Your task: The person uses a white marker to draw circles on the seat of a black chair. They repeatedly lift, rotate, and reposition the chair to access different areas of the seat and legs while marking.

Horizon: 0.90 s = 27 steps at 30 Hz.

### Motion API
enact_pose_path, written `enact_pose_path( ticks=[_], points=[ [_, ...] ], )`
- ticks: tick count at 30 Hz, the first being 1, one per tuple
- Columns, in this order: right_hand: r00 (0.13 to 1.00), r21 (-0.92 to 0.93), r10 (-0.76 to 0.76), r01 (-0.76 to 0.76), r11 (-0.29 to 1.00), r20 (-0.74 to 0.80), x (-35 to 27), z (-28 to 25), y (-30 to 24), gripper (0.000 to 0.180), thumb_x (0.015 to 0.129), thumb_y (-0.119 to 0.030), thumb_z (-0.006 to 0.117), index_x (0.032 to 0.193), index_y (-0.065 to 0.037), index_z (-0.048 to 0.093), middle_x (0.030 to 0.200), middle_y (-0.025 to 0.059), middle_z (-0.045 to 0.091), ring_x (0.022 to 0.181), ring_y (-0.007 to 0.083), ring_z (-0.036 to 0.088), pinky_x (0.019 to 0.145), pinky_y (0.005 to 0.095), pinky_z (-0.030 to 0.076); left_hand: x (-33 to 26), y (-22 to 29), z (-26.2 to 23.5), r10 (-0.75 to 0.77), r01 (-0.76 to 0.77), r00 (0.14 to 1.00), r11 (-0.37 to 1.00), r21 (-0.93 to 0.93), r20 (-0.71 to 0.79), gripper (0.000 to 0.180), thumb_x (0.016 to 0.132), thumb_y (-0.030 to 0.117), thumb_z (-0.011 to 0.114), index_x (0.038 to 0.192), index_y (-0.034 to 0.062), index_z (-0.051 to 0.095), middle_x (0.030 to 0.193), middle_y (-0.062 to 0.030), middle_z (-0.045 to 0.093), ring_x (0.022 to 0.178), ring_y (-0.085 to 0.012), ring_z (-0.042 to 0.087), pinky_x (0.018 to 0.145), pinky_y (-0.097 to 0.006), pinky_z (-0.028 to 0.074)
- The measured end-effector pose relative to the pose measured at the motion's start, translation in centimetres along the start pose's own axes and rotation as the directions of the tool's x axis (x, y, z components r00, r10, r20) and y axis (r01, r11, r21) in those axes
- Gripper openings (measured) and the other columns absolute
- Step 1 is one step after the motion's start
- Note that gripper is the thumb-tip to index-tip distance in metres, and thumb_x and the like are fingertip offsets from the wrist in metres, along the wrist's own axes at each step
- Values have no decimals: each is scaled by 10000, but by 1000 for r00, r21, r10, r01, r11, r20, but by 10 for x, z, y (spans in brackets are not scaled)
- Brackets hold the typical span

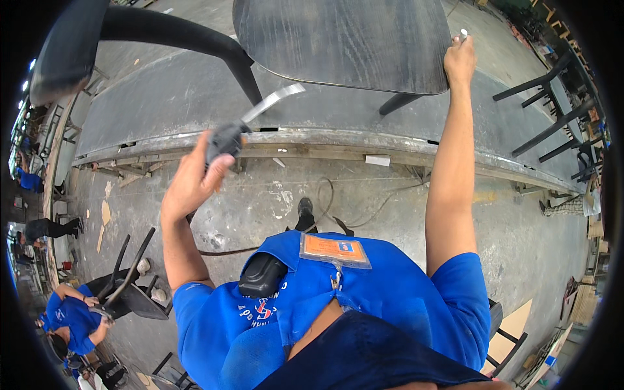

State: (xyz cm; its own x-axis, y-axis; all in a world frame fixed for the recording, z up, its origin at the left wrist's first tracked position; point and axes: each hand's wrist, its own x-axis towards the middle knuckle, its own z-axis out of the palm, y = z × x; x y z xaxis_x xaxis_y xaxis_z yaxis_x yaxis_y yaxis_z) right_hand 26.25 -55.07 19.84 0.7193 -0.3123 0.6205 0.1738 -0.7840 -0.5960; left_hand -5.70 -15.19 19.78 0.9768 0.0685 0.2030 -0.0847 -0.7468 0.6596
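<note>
Across the top of the view, on a long grey surface (312, 117), sits a dark wooden chair (344, 45), its broad, grained seat panel near the person and two legs showing beyond and below it. At the seat's right edge, the right hand (460, 62) is closed around a small pale-tipped thing (463, 35) (mostly hidden by the fingers). Left of the seat, the left hand (192, 172) wraps around a dark tool (226, 142), somewhat blurred, with a curved silver strip (274, 102) reaching toward the seat's lower edge; I cannot tell whether the two touch.

Farther right, other dark chairs (559, 107) stand along the same surface. Nearer the person, a dark shoe (305, 207) rests on the stained concrete floor (383, 224), with a thin hose looping beside it. On the blue shirt (390, 279) lie an orange badge (335, 250) and a black moulded object (263, 276). Off to the lower left, a co-worker (71, 318) in blue handles another dark chair (148, 300).
</note>
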Motion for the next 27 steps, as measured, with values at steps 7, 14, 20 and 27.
enact_pose_path(
  ticks=[7, 14, 20, 27],
  points=[
    [999, 16, -36, 35, 999, 21, -44, -31, 2, 230, 949, -183, 434, 1118, -31, 464, 926, 308, 633, 932, 498, 591, 801, 550, 445, -17, 24, 9, 145, -144, 984, 989, -21, 105, 463, 947, 355, 547, 1203, -24, 475, 645, -80, 562, 553, -165, 546, 525, -312, 453],
    [995, -53, 45, -41, 998, 86, -60, -44, -18, 204, 949, -137, 388, 1125, -41, 427, 989, 274, 640, 965, 461, 607, 838, 521, 461, 23, 37, -2, 266, -273, 962, 948, 162, 63, 393, 949, 369, 538, 1103, 9, 511, 634, -62, 541, 564, -181, 570, 542, -327, 455],
    [994, -32, 74, -72, 997, 75, -54, -35, -25, 213, 955, -145, 398, 1140, -44, 427, 981, 275, 643, 965, 455, 609, 819, 527, 459, 50, 48, 3, 42, -51, 996, 991, 126, 78, 534, 955, 375, 532, 1287, -27, 416, 645, -112, 558, 580, -181, 586, 549, -356, 477],
    [998, -69, 58, -56, 996, 32, -55, -26, -24, 189, 963, -170, 409, 1115, -59, 425, 956, 275, 643, 918, 464, 617, 785, 542, 460, 133, 69, 2, 301, -278, 954, 902, 331, -18, 655, 926, 460, 535, 1280, -76, 411, 684, -214, 620, 632, -309, 656, 616, -389, 507]
  ],
)
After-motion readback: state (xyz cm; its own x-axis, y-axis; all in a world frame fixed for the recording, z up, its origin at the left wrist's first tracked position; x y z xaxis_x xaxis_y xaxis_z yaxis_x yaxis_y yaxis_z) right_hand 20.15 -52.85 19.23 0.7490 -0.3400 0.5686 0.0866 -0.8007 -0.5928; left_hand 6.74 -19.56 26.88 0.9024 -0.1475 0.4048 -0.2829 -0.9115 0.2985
